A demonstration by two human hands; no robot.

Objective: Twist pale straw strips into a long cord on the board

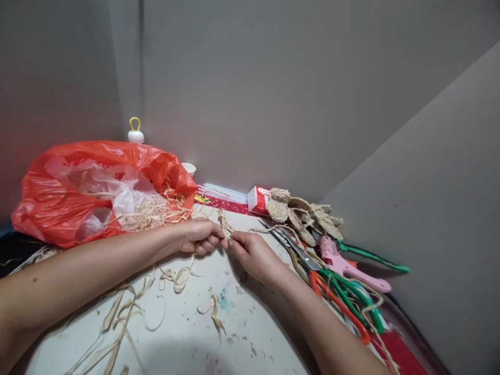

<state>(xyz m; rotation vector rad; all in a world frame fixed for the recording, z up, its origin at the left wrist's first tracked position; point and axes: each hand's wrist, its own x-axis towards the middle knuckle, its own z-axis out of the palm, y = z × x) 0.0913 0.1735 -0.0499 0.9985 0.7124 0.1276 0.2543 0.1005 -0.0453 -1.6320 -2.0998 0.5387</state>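
Observation:
My left hand [203, 237] is closed, with its fingers curled around strands of straw-coloured fibre. Its fingertips meet those of my right hand [250, 252], which pinches the same braided fibre cord [224, 223] over the middle of the table. A short plaited end sticks up beyond both hands; the part between the fingers is hidden. Loose flat fibre strips [180, 278] trail on the table below my left hand and forearm. A small curled scrap of fibre [214, 312] lies nearer to me.
A red plastic bag [94, 151] of fibre stands at left. On the right lie scissors [300, 250], a pink glue gun [347, 268], green-handled tools [351, 297] and woven fibre pieces [300, 211]. A red-and-white box [258, 200], white sticks [226, 192] and a cup [189, 169] sit by the wall.

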